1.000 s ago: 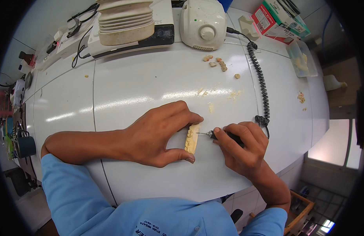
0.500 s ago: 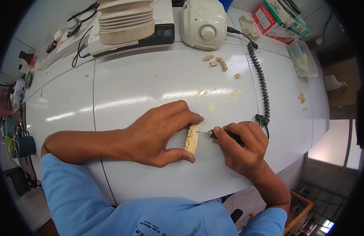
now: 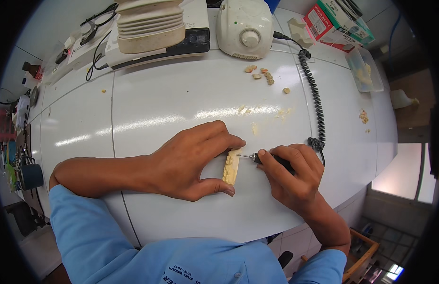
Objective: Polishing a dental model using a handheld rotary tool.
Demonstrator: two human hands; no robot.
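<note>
A pale yellow dental cast (image 3: 231, 168) with a row of teeth lies on the white table, its long side running toward me. My left hand (image 3: 198, 163) grips it by the two ends, fingers at the far end and thumb at the near end. In my right hand (image 3: 295, 175) is a black rotary handpiece (image 3: 282, 163), held like a pen. Its thin metal bur points left, and the tip meets the upper part of the cast's flat side.
Pale cast pieces (image 3: 269, 79) and yellowish shavings (image 3: 254, 128) lie beyond my hands. A coiled black cord (image 3: 318, 99) runs back to a white control unit (image 3: 244, 31). A bellows-like beige device (image 3: 151, 28), glove-type boxes (image 3: 330, 28) and a clear plastic tub (image 3: 365, 71) stand along the back.
The handpiece tip has shifted slightly farther from me along the cast, with my right hand moving a little. My left hand and the cast stay in place.
</note>
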